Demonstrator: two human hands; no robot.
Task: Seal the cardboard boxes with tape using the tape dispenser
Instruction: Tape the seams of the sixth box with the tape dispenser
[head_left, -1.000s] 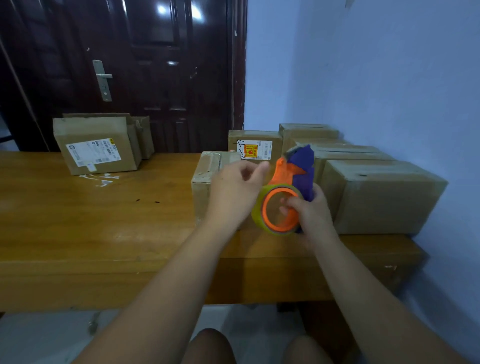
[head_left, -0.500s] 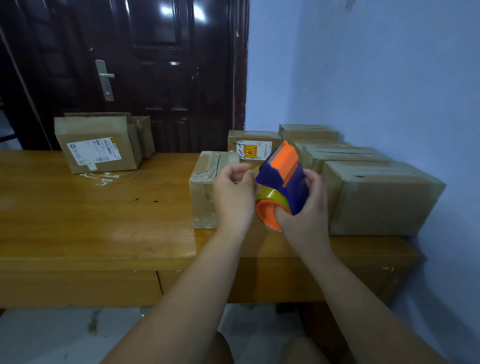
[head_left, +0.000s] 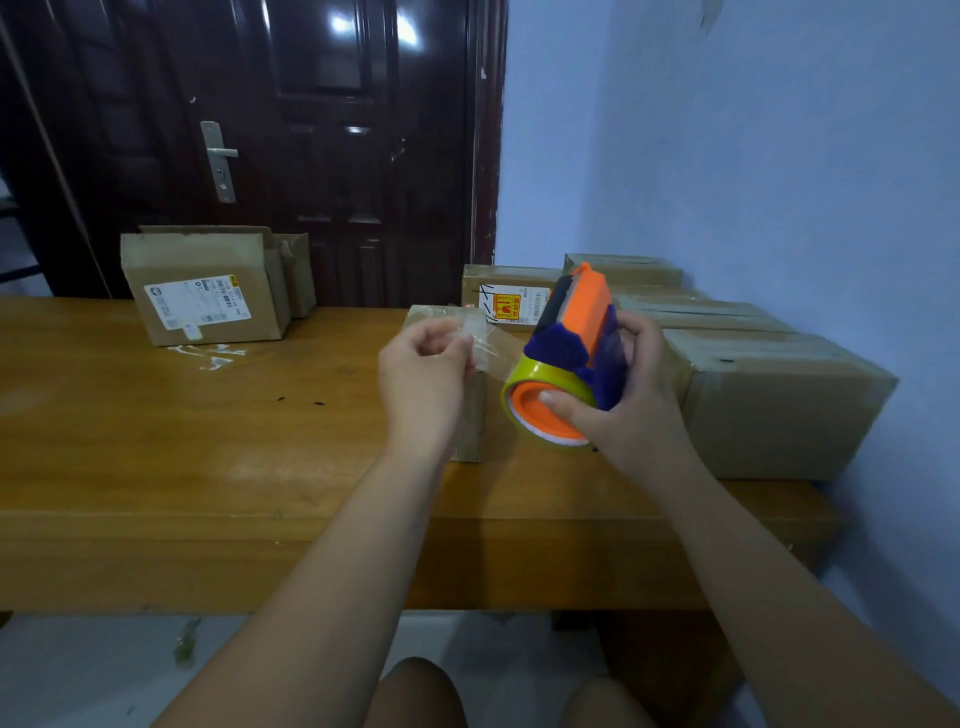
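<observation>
Over the wooden table (head_left: 156, 426), your left hand (head_left: 423, 379) now pinches a freshly pulled clear tape strip (head_left: 493, 345) left of the tape dispenser (head_left: 566, 358) gripped in your right hand (head_left: 631, 395), ready for a box.

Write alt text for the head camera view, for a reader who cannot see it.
A person's right hand holds an orange and blue tape dispenser above a wooden table, while the left hand pinches a strip of clear tape drawn from its roll. Closed cardboard boxes line the blue wall on the right; another box sits before a dark door.
</observation>
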